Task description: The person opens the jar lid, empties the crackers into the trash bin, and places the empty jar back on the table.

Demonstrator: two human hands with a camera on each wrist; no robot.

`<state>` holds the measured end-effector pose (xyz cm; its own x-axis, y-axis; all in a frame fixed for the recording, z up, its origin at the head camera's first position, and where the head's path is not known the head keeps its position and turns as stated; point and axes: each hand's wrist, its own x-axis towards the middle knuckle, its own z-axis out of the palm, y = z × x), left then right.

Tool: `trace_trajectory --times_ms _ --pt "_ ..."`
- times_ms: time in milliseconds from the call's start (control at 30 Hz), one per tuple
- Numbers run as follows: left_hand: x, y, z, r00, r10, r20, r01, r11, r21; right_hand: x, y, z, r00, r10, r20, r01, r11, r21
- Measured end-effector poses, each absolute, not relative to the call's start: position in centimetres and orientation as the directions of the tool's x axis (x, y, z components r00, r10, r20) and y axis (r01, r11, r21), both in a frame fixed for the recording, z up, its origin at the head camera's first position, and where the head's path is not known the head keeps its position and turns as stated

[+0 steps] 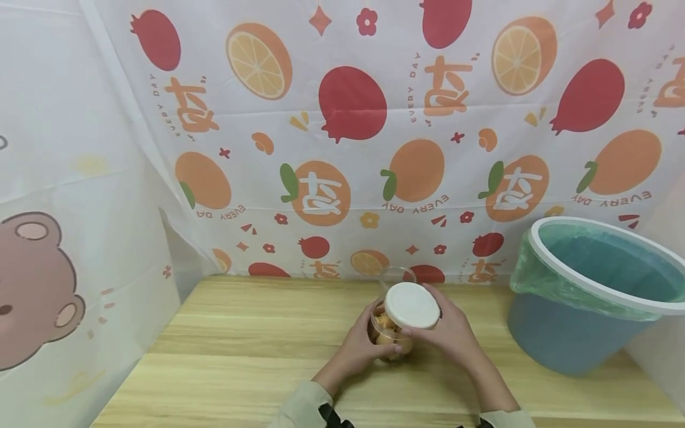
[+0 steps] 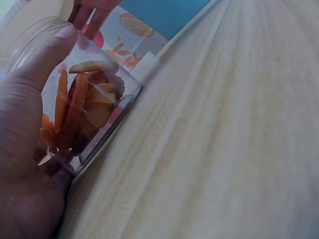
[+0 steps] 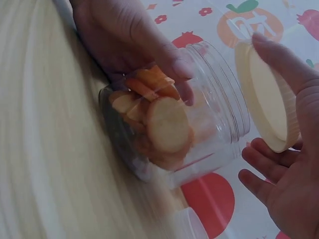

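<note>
Lid (image 1: 412,305) handling, opening or closing, seems in hand: fingers of the right hand (image 1: 455,333) clamp it just off the jar (image 3: 227,94); the left hand's (image 1: 355,342) fingers grip the jar, left of the bin (image 1: 562,336). Next likely needs the jar steady.

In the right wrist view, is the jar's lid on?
No: a gap shows between the jar's rim and the lid in the right hand.

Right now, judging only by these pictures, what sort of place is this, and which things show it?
Probably an indoor tabletop workspace, though no wider room shows: a wood-grain table, a creased fruit-print sheet hung behind it, and a lined bin at its right side.
</note>
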<state>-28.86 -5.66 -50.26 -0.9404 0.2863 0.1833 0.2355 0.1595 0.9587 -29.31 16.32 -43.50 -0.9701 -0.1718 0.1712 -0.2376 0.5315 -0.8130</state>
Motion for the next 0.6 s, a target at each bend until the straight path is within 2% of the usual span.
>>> trace_trajectory --times_ms 367,600 --pt "-28.7 -5.4 -50.3 -0.95 0.268 0.16 0.214 0.187 0.959 -27.9 19.9 -44.0 -0.971 -0.16 0.179 -0.239 0.547 -0.802" --pt "-28.7 -5.3 -50.4 -0.955 0.249 0.158 0.215 0.221 0.951 -28.3 21.1 -45.4 -0.977 -0.143 0.16 -0.214 0.578 -0.787"
